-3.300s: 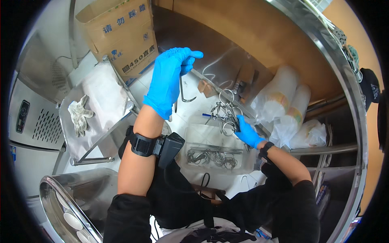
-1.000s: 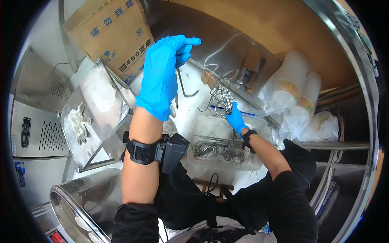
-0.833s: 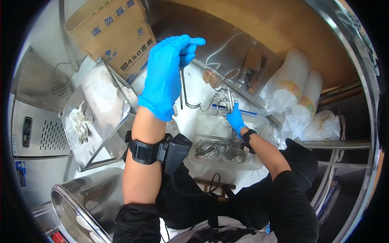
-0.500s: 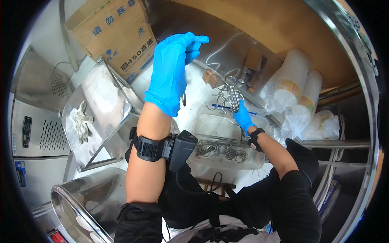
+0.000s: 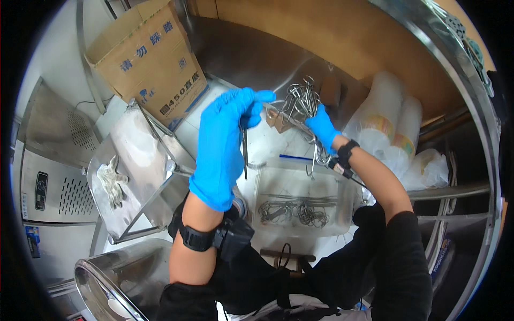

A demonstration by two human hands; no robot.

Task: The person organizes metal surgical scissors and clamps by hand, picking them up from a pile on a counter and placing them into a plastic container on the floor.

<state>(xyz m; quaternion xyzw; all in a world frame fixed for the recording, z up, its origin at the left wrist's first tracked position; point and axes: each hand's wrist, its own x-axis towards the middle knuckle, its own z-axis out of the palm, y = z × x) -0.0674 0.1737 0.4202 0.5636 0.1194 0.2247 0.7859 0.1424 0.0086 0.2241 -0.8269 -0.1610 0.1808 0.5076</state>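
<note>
Both my hands wear blue gloves. My left hand (image 5: 230, 142) is raised left of the tub with its fingers curled closed. A thin metal rod (image 5: 245, 156) hangs down from it; its upper end is hidden by the fingers. To the right, my right hand (image 5: 323, 128) is closed round a bundle of shiny metal hooks (image 5: 301, 101), whose bent and looped ends fan out above and below the fist. Below them, a clear plastic tub (image 5: 345, 214) on the floor holds more thin metal hooks (image 5: 300, 209) in a tangled heap.
A blue stick (image 5: 294, 157) lies by the tub's far edge, and brown blocks (image 5: 278, 122) stand beyond it. At left are a cardboard box (image 5: 152, 75), a metal stand (image 5: 134, 139) with a white glove (image 5: 111, 182), and a metal drum (image 5: 128, 267). Plastic-wrapped rolls (image 5: 383, 107) stand right.
My left hand has come lower and nearer, with the rod now showing beneath it. My right hand has lifted the hook bundle farther up from the tub.
</note>
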